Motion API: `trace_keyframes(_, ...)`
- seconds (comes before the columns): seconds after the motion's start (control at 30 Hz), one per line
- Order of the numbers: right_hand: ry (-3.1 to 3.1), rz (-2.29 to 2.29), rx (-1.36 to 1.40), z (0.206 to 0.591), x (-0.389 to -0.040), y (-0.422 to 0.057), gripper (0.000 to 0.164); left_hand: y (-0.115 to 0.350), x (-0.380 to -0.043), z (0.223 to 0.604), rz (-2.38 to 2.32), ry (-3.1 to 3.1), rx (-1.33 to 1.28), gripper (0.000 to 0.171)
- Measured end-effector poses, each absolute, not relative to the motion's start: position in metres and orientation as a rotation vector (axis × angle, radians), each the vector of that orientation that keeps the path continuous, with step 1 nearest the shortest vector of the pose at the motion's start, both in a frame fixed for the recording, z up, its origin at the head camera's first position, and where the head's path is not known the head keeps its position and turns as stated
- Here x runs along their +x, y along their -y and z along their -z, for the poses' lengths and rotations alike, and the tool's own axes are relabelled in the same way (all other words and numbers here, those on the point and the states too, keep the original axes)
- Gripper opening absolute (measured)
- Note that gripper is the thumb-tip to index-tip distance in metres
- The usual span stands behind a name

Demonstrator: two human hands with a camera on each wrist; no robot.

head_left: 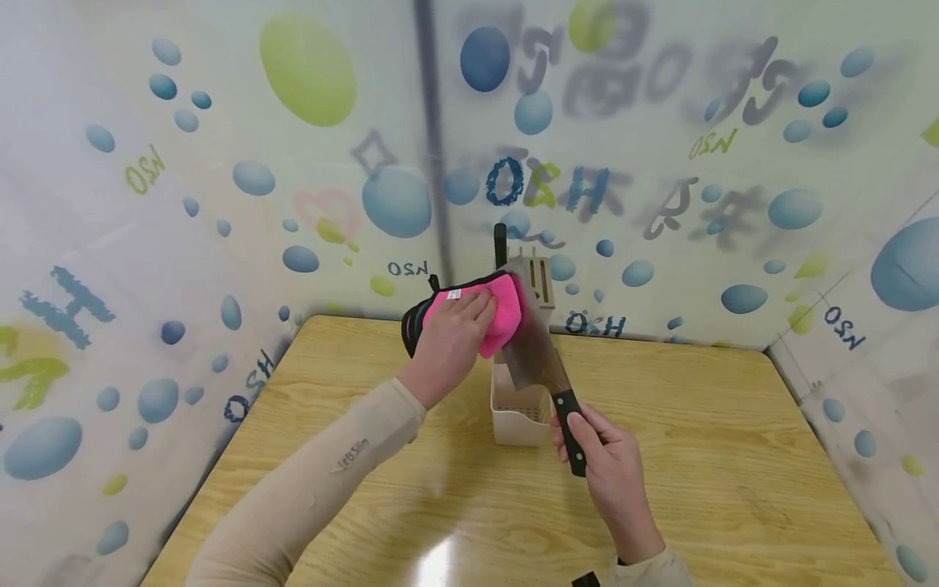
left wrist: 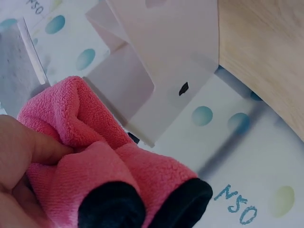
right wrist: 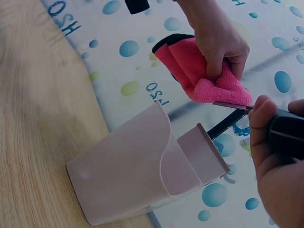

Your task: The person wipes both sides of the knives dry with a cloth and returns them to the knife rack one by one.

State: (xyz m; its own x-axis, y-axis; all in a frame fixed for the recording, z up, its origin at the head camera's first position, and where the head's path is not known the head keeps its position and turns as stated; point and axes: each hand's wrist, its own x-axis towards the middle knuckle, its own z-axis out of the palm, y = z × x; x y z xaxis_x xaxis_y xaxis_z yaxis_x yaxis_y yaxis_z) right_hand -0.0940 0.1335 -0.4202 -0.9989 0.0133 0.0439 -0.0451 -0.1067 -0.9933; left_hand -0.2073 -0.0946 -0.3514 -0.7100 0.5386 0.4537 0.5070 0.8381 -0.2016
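My right hand (head_left: 614,466) grips the black riveted handle of a cleaver (head_left: 534,350). Its broad metal blade points up and away, above a beige knife holder (head_left: 519,428). A pink cloth (head_left: 506,314) with black edging and a small white label lies against the blade's left face. My left hand (head_left: 451,342) holds that cloth; in the right wrist view its thumb and fingers pinch the fabric (right wrist: 194,71) around the blade. The cloth hides part of the blade. Behind them, a black handle (head_left: 500,244) sticks up from the holder's slotted back part.
The holder stands on a wooden table (head_left: 697,440) near its back edge, with an open front compartment. Pale walls (head_left: 308,220) printed with blue and green bubbles enclose the table at the back and sides. A small black object (head_left: 585,580) shows at the bottom edge.
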Motion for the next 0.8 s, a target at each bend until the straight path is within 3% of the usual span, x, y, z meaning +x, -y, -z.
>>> trace_keyframes(0.37, 2.027, -2.321, 0.010, 0.419, -0.094, -0.134, 0.037, 0.081, -0.190, 0.355, -0.196, 2.465, -0.856, 0.043)
trace_keyframes(0.8, 2.006, -2.301, -0.010, 0.421, -0.095, -0.134, 0.037, 0.072, -0.171, 0.359, -0.340, 2.439, -0.916, 0.049)
